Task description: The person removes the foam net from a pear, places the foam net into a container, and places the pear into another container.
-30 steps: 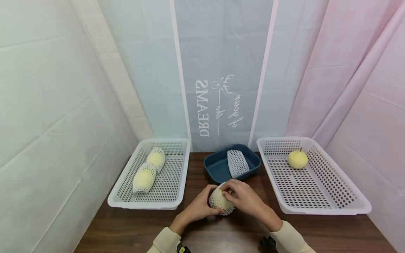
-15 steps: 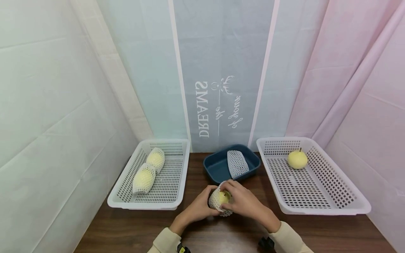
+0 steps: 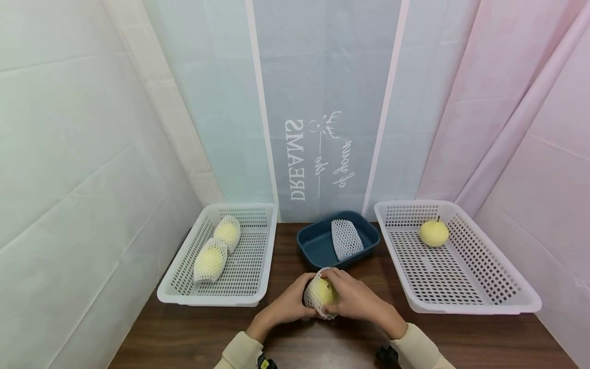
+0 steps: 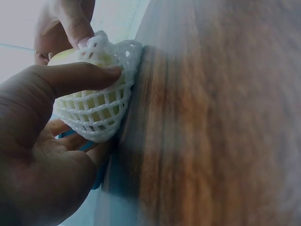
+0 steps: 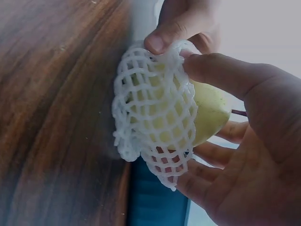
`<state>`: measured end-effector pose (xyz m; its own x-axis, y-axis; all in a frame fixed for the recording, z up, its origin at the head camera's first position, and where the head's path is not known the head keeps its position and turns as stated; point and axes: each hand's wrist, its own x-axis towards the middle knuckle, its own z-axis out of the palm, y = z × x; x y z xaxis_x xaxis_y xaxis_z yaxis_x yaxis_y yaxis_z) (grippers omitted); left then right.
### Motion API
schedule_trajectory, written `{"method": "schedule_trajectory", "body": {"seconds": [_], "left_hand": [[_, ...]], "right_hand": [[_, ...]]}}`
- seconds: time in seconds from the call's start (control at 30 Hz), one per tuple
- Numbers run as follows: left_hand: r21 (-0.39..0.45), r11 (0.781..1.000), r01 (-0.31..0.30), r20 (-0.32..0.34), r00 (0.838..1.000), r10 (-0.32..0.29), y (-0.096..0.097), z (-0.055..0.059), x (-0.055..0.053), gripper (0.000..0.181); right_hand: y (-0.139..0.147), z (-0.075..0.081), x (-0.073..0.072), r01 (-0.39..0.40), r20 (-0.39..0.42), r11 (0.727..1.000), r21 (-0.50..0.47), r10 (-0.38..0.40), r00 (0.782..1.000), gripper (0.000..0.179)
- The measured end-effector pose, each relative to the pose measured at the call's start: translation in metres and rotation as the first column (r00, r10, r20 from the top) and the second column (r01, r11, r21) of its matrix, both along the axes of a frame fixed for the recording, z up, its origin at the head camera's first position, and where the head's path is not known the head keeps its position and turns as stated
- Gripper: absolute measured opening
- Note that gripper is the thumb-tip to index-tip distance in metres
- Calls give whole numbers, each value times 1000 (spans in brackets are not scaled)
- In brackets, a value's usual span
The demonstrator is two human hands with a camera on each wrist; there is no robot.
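Observation:
A yellow pear [image 3: 326, 292] sits partly inside a white foam net sleeve [image 5: 157, 108] on the table, in front of the blue tray. My left hand [image 3: 291, 300] grips the sleeved pear from the left, its thumb lying across the net in the left wrist view. From the right, my right hand [image 3: 357, 297] holds the net's rim, thumb and fingers spread around the pear. The pear's stem end shows bare out of the net in the right wrist view, while the net covers the other end.
A blue tray [image 3: 318, 251] with a loose foam net [image 3: 346, 239] stands just behind the hands. The white basket [image 3: 212, 298] at left holds two netted pears [image 3: 210, 261]. At right, another white basket [image 3: 475, 309] holds one bare pear [image 3: 434, 233].
My right hand has shifted from pinching the net's top to gripping its rim and the pear's side. The net's mouth has widened, so more bare pear shows. My left hand stays nearly still.

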<state>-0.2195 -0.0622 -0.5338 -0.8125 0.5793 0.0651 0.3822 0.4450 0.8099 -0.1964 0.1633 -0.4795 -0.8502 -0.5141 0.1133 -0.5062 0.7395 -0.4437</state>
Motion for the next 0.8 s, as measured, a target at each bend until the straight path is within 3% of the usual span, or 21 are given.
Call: {"method": "schedule_trajectory", "body": {"seconds": [0.17, 0.33, 0.57, 0.8], "left_hand": [[1, 1000, 25, -11, 1000, -25, -2, -1, 0, 81], [3, 999, 51, -63, 997, -51, -3, -4, -2, 79], [-4, 1000, 16, 1, 1000, -16, -2, -1, -1, 79], [3, 1000, 7, -8, 1000, -7, -2, -2, -1, 78]], "right_hand": [[0, -6, 0, -7, -11, 1000, -5, 7, 1000, 78], [0, -9, -2, -3, -17, 1000, -13, 3, 1000, 78], [0, -10, -2, -22, -3, 1000, -16, 22, 1000, 85], [0, -14, -3, -7, -33, 1000, -25, 7, 999, 81]]}}
